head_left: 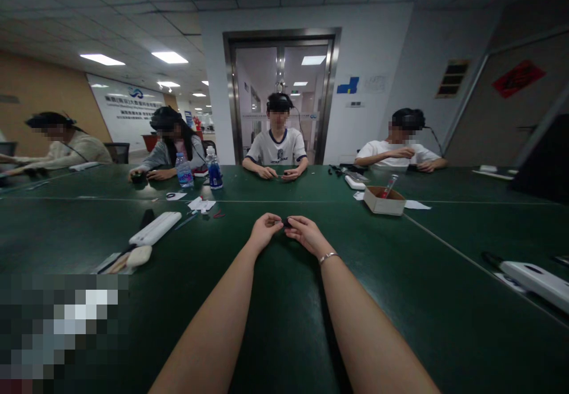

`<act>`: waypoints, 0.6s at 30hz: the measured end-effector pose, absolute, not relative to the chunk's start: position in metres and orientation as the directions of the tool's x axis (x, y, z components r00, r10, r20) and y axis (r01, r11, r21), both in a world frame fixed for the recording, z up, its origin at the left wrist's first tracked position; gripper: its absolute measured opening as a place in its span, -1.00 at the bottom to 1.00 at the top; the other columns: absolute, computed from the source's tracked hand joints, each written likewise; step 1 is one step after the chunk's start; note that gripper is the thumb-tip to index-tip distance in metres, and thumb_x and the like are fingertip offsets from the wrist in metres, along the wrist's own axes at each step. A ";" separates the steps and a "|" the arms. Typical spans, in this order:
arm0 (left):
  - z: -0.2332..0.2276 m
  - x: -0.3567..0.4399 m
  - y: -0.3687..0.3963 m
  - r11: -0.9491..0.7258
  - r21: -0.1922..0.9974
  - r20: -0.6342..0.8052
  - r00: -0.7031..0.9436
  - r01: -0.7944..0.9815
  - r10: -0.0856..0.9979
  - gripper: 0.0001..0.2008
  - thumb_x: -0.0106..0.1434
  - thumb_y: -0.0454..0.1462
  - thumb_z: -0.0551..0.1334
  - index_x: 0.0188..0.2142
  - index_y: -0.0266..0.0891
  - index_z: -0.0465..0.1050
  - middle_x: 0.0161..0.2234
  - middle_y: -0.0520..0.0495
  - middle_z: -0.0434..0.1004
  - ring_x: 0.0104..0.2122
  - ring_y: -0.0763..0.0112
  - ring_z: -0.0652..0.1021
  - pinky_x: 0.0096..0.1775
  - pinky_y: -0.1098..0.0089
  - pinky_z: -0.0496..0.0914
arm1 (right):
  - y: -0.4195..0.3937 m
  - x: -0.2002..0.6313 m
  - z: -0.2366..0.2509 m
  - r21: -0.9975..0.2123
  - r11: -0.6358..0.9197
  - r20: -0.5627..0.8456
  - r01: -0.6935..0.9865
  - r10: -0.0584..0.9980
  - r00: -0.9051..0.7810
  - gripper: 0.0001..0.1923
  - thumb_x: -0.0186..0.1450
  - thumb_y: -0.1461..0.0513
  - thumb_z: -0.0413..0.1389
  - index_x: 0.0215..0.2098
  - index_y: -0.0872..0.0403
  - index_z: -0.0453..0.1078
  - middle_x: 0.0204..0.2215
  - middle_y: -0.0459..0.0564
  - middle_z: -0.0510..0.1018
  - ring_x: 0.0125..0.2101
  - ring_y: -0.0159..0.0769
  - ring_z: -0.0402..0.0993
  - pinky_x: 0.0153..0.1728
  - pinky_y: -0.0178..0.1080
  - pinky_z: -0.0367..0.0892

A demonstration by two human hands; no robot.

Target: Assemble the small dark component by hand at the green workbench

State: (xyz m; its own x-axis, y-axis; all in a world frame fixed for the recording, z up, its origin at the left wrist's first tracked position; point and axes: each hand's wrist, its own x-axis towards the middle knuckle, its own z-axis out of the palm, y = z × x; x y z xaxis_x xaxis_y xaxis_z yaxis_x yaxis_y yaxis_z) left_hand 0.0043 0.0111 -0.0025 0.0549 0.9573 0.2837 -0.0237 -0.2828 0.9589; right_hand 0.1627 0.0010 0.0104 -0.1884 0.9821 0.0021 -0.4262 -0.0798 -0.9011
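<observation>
Your left hand (265,228) and right hand (304,234) meet above the green table (284,323), fingertips pinched together on a small dark object (286,222) held between them — too small to identify. Both hands grasp it; neither is loose or flat. A bracelet (328,256) sits on your right wrist.

Taking the small dark object as the landmark: left of it, near the table edge, lies a white bar-shaped device (155,228). Further left and beyond it stand two water bottles (184,170), close to a seated person in grey. Right of the object and beyond it sits an open cardboard box (384,199) with a red-tipped item standing inside. Far right and nearer you lies another white device (536,277). Directly beyond the object — across the table — a person in a white shirt sits with both hands together.
</observation>
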 end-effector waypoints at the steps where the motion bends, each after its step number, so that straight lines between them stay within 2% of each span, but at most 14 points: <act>1: -0.002 0.004 0.011 -0.288 0.957 0.290 0.060 -0.030 0.955 -0.67 -0.11 -0.22 0.43 -0.37 -0.31 0.42 -0.34 -0.10 0.51 -0.30 0.37 0.51 -0.15 0.30 0.39 | 0.001 0.163 0.010 -0.900 -0.084 -0.002 -0.427 0.982 -0.189 -0.84 0.12 0.35 0.24 -0.32 0.19 0.38 -0.49 0.00 0.53 -0.51 -0.33 0.53 -0.45 -0.32 0.47; 4: -0.001 0.006 0.010 -0.247 0.965 0.252 0.052 -0.085 0.966 -0.64 -0.07 -0.17 0.41 -0.31 -0.29 0.42 -0.31 -0.12 0.51 -0.29 0.38 0.52 -0.20 0.35 0.41 | 0.002 0.162 0.010 -0.898 -0.092 -0.015 -0.430 0.984 -0.179 -0.89 0.16 0.35 0.22 -0.34 0.18 0.38 -0.50 0.00 0.53 -0.52 -0.33 0.53 -0.47 -0.32 0.46; 7: 0.002 0.009 0.010 -0.126 0.983 0.130 0.024 -0.130 0.991 -0.60 0.05 -0.08 0.32 -0.19 -0.26 0.36 -0.33 -0.11 0.49 -0.42 0.45 0.52 -0.37 0.43 0.41 | 0.002 0.162 0.011 -0.897 -0.094 -0.018 -0.432 0.984 -0.176 -0.92 0.18 0.34 0.19 -0.35 0.18 0.38 -0.50 0.01 0.53 -0.52 -0.33 0.52 -0.46 -0.31 0.46; 9: 0.003 0.010 0.009 -0.078 0.993 0.080 0.019 -0.087 0.997 -0.63 0.12 -0.07 0.26 -0.17 -0.27 0.34 -0.40 -0.07 0.46 -0.53 0.51 0.48 -0.47 0.49 0.37 | 0.002 0.161 0.011 -0.900 -0.094 -0.017 -0.427 0.983 -0.181 -0.92 0.19 0.34 0.19 -0.35 0.19 0.38 -0.51 0.01 0.52 -0.51 -0.33 0.52 -0.45 -0.31 0.46; 12: 0.004 0.012 0.009 -0.110 0.994 0.110 0.026 0.018 0.994 -0.73 0.19 -0.18 0.21 -0.17 -0.30 0.34 -0.50 0.01 0.39 -0.60 0.58 0.42 -0.55 0.54 0.30 | 0.002 0.161 0.012 -0.905 -0.097 -0.020 -0.415 0.982 -0.186 -0.91 0.17 0.35 0.20 -0.35 0.20 0.38 -0.51 0.01 0.52 -0.52 -0.34 0.52 -0.46 -0.33 0.46; 14: 0.004 0.012 0.009 -0.131 0.990 0.131 0.019 0.044 0.991 -0.76 0.19 -0.25 0.20 -0.16 -0.30 0.33 -0.47 0.02 0.38 -0.58 0.59 0.42 -0.55 0.56 0.30 | 0.002 0.161 0.012 -0.906 -0.097 -0.023 -0.412 0.983 -0.181 -0.92 0.18 0.36 0.19 -0.35 0.20 0.38 -0.51 0.01 0.52 -0.53 -0.35 0.51 -0.47 -0.33 0.46; 18: 0.002 0.013 0.010 -0.122 0.989 0.121 0.024 0.084 0.992 -0.77 0.24 -0.21 0.13 -0.17 -0.29 0.32 -0.49 0.03 0.37 -0.63 0.62 0.38 -0.60 0.57 0.24 | 0.002 0.162 0.011 -0.909 -0.097 -0.024 -0.406 0.983 -0.181 -0.95 0.20 0.37 0.16 -0.34 0.20 0.38 -0.51 0.02 0.53 -0.52 -0.34 0.52 -0.46 -0.32 0.46</act>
State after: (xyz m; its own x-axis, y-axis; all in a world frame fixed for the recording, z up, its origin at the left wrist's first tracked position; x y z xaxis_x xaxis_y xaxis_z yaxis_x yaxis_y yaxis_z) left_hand 0.0131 0.0097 0.0022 0.0244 0.9924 0.1207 0.0836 -0.1223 0.9890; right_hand 0.1615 0.0025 0.0113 -0.1813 0.9831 -0.0241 -0.4063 -0.0972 -0.9086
